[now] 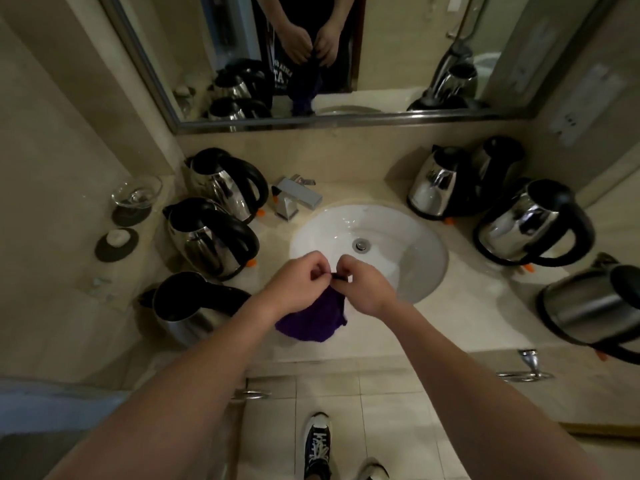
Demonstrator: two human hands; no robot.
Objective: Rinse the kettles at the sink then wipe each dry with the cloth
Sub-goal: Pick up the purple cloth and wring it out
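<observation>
A purple cloth hangs over the front rim of the white sink. My left hand and my right hand both pinch its top edge, close together above the basin. Three steel kettles with black handles stand left of the sink: a back one, a middle one and a front one. Right of the sink stand several more, among them one at the back, one further out and one lying tilted at the right edge.
A chrome tap sits behind the sink at the left. A glass dish and a soap on a dark coaster lie on the far left of the counter. A mirror covers the wall behind. A towel bar sticks out below the counter.
</observation>
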